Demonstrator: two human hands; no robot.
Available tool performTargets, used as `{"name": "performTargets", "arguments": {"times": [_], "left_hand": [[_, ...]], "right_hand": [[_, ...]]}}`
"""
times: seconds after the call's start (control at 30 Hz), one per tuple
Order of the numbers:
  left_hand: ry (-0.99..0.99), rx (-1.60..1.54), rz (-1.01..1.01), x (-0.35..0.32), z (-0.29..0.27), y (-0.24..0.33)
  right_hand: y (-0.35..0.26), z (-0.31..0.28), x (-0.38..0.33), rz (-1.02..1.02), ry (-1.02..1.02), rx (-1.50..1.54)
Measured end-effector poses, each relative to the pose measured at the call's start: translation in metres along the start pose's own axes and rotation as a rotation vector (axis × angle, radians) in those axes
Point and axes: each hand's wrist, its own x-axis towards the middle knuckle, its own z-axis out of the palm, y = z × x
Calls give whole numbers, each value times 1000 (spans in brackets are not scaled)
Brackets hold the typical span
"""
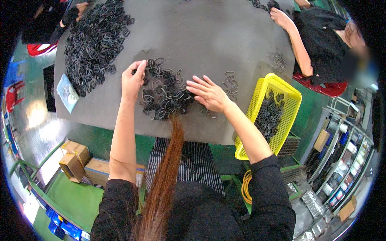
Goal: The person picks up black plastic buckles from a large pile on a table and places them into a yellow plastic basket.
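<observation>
Dark metal clips [165, 94] lie in a loose heap in the middle of the grey table [209, 36], close to the near edge and just in front of the person. They look like small bent wire loops, thin and stiff, and many are hooked into each other. I judge that one clip is light, but a pull on one may drag its neighbours along, so it is better to pinch a single loop at its outer bend and shake it free. The wire probably does not break or bend easily; it may be a little slippery between the fingertips.

The left hand [132, 80] is at the upper left edge of the heap, with the fingers curled together as if pinching a clip; whether it really holds one I cannot tell. The right hand [209, 94] lies flat and open, fingers spread, on the right side of the heap, pressing it lightly.

A few single clips [230, 82] lie just to the right of this hand. Further right, a yellow basket [281, 86] hangs at the table edge and holds more of the same clips. A much bigger pile [94, 40] covers the far left part of the table, with a small blue-white packet [67, 92] beside it. Across the table another person's hand [279, 17] works on some clips, and a gloved hand [74, 14] shows at the far left corner.
</observation>
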Motion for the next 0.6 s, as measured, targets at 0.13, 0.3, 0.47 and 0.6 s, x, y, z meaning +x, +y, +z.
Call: {"name": "performTargets", "arguments": {"times": [0.13,0.3,0.47,0.6], "left_hand": [[25,149,81,-2,-11,1],[108,87,64,-12,-35,4],[43,-48,37,-21,-40,-4],[-16,-85,28,-21,-29,-5]], "right_hand": [[-18,-1,-33,39,-49,3],[-70,8,-20,221,219,-81],[-104,41,41,410,309,91],[-101,39,74,466,394,230]]}}
